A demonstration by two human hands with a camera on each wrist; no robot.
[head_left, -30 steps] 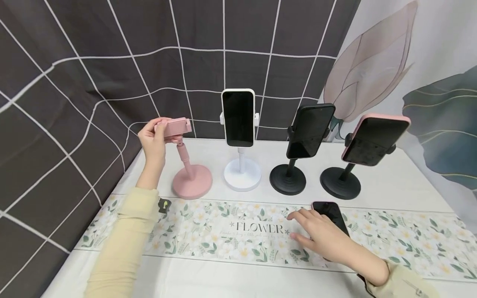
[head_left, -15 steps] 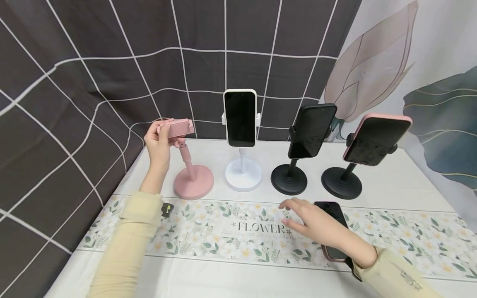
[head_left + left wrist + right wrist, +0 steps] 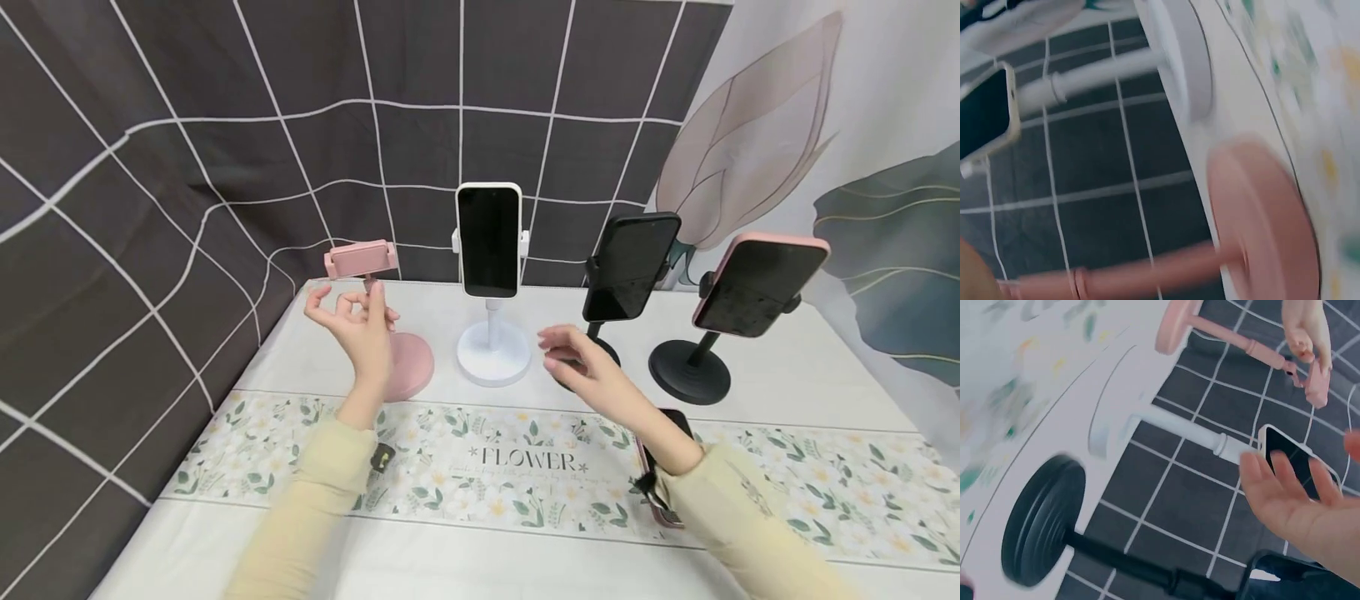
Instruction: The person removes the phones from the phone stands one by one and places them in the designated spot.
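My left hand (image 3: 360, 337) is in front of the pink phone stand (image 3: 408, 367), just below its phone clamp (image 3: 360, 259). The fingers are loosely bent and grip nothing; the hand covers part of the stem. In the left wrist view the pink stand (image 3: 1266, 212) is blurred. My right hand (image 3: 588, 367) hovers before the front black phone stand (image 3: 611, 350), fingers relaxed, holding nothing. Between the hands stands the white phone stand (image 3: 493, 357), bearing a white-framed phone (image 3: 488, 240) upright.
A black phone (image 3: 633, 262) sits tilted in the nearer black stand. To the right, another black stand (image 3: 688, 371) carries a pink-cased phone (image 3: 761, 283). Partly under my right forearm, another phone (image 3: 677, 422) lies on the flowered runner (image 3: 525, 492). A dark gridded cloth (image 3: 420, 150) hangs behind.
My left hand has let go of the pink clamp and moved down and right. My right hand has moved up and left, from the lying phone toward the stands.
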